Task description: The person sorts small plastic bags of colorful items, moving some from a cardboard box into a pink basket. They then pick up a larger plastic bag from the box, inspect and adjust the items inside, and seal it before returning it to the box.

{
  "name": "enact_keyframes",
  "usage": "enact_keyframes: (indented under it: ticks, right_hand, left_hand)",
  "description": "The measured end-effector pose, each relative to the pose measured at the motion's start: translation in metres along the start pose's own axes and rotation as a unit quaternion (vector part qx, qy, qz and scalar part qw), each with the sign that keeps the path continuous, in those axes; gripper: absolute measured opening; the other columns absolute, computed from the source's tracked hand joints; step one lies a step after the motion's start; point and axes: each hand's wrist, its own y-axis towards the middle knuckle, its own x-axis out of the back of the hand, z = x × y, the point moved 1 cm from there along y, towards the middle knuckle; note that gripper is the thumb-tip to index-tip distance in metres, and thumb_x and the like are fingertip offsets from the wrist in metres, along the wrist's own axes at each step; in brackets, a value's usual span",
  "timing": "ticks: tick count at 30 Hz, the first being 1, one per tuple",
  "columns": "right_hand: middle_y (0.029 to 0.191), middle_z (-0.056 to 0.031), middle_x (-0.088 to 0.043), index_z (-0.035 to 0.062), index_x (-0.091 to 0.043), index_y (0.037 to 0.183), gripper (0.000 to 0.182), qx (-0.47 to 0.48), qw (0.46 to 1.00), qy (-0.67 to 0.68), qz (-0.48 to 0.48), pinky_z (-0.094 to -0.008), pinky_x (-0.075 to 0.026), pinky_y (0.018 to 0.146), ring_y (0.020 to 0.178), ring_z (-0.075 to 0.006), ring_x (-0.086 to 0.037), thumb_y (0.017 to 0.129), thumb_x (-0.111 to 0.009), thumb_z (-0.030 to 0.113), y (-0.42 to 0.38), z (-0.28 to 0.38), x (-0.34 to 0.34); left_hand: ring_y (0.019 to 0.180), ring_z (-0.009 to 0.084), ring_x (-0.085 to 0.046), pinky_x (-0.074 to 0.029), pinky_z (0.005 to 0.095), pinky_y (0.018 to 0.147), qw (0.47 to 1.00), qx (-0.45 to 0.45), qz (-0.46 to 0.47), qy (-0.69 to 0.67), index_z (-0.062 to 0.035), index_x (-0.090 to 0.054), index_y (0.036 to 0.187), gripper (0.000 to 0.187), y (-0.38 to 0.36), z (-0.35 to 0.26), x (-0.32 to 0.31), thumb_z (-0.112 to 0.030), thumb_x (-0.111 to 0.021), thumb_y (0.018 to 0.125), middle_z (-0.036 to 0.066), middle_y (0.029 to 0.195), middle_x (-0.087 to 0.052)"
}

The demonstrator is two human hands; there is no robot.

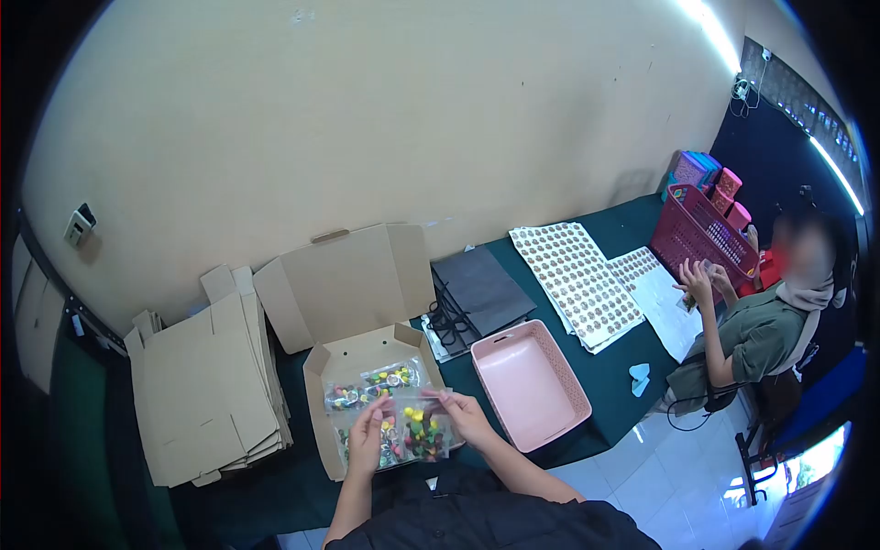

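Note:
Between my hands is a clear plastic bag [424, 433] of small yellow, green, red and dark pieces, too small to name. My left hand [367, 436] is closed at its top left corner, and my right hand [467, 418] pinches the top right corner. The bag hangs over the near part of an open cardboard box [321, 365], whose lid stands up against the wall. More clear bags [392, 377] of coloured pieces lie inside the box; my hands and the held bag partly hide them.
Flattened cardboard boxes [197, 399] are stacked at left. To the right are black paper bags [481, 289], a pink basket [532, 385] and sticker sheets [577, 280]. A maroon basket [701, 229] stands farther back. Another person [765, 330] handles a small item at the far right.

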Motion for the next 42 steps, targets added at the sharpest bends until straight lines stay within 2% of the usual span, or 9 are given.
enact_keyframes:
  ticks: [7,11,14,18,23,30,33,37,42]
  right_hand:
    - [0.115,-0.0126,-0.048,-0.0004,-0.053,0.116,0.036,0.202,0.955,-0.210,-0.045,-0.0287,-0.038,0.088,0.106,-0.0187,-0.047,0.093,-0.041,0.024,-0.006,0.018,-0.033]
    - [0.109,-0.0124,-0.047,0.0025,-0.061,0.103,0.026,0.217,0.922,-0.285,-0.146,-0.0313,-0.037,0.090,0.107,-0.0220,-0.044,0.085,-0.055,0.021,-0.004,0.024,-0.035]
    - [0.119,-0.0144,-0.045,-0.0001,-0.063,0.096,0.022,0.185,0.940,-0.244,-0.148,-0.0310,-0.038,0.091,0.114,-0.0202,-0.041,0.080,-0.062,0.015,0.002,0.010,-0.018]
    - [0.087,-0.0079,-0.066,-0.0026,-0.066,0.090,0.023,-0.019,0.992,-0.010,-0.121,-0.0221,-0.044,0.070,0.078,-0.0085,-0.057,0.084,-0.060,0.019,0.002,-0.003,-0.007]
    - [0.070,-0.0008,-0.060,-0.0030,-0.065,0.082,0.029,0.003,0.989,-0.006,-0.147,-0.0194,-0.039,0.055,0.063,-0.0033,-0.049,0.086,-0.057,0.024,0.002,-0.003,-0.002]
    - [0.098,-0.0140,-0.061,-0.0057,-0.058,0.101,0.035,0.029,0.974,0.198,-0.105,-0.0291,-0.046,0.078,0.084,-0.0166,-0.058,0.092,-0.044,0.025,-0.004,0.028,-0.015]
    - [0.105,-0.0167,-0.057,-0.0051,-0.048,0.115,0.044,0.044,0.950,0.284,-0.121,-0.0336,-0.041,0.090,0.096,-0.0204,-0.055,0.095,-0.035,0.032,-0.002,0.027,-0.015]
    - [0.116,-0.0153,-0.051,0.0042,-0.018,0.137,0.056,0.092,0.971,0.187,-0.113,-0.0321,-0.038,0.091,0.108,-0.0210,-0.049,0.094,-0.034,0.036,-0.004,0.023,-0.023]
    - [0.104,-0.0045,-0.054,0.0022,-0.032,0.129,0.049,-0.015,0.999,-0.032,-0.034,-0.0196,-0.040,0.073,0.094,-0.0087,-0.049,0.092,-0.045,0.030,-0.016,0.006,-0.033]
  left_hand:
    - [0.115,0.0222,-0.044,-0.035,0.0343,0.095,0.998,-0.056,0.020,0.036,-0.0004,-0.039,0.127,0.055,-0.008,-0.005,-0.038,-0.025,-0.061,0.083,0.016,0.123,-0.046]
    - [0.095,0.0154,-0.055,-0.044,0.0242,0.078,0.996,0.089,0.000,-0.011,0.0016,-0.054,0.109,0.030,-0.014,-0.005,-0.041,-0.013,-0.058,0.084,0.011,0.106,-0.058]
    - [0.076,0.0118,-0.059,-0.045,0.0220,0.071,0.998,-0.027,-0.050,0.000,0.0023,-0.061,0.097,0.020,-0.011,0.013,-0.042,-0.012,-0.060,0.084,0.008,0.089,-0.063]
    - [0.076,0.0113,-0.059,-0.045,0.0223,0.071,0.992,0.055,-0.080,0.076,0.0033,-0.062,0.094,0.018,-0.014,-0.004,-0.035,-0.011,-0.059,0.084,0.008,0.083,-0.065]
    - [0.081,0.0144,-0.061,-0.046,0.0258,0.077,0.993,0.096,-0.062,-0.017,0.0047,-0.061,0.095,0.026,-0.014,-0.003,-0.033,-0.019,-0.052,0.089,0.009,0.086,-0.065]
    - [0.102,0.0156,-0.054,-0.045,0.0263,0.082,0.983,0.049,0.125,-0.122,-0.0014,-0.044,0.119,0.036,-0.010,-0.004,-0.030,-0.015,-0.054,0.087,0.009,0.105,-0.057]
    - [0.081,0.0134,-0.058,-0.047,0.0241,0.071,0.992,0.036,0.121,-0.002,-0.0004,-0.042,0.120,0.044,-0.013,0.004,-0.039,-0.015,-0.061,0.082,0.007,0.104,-0.056]
    - [0.072,0.0046,-0.053,-0.042,0.0162,0.054,0.984,0.128,0.014,-0.121,-0.0005,-0.050,0.110,0.031,-0.012,0.019,-0.036,-0.020,-0.056,0.087,0.004,0.092,-0.058]
    - [0.075,0.0061,-0.053,-0.043,0.0189,0.062,0.988,0.097,-0.014,-0.118,-0.0017,-0.052,0.102,0.024,-0.012,0.016,-0.040,-0.023,-0.051,0.090,0.003,0.086,-0.059]
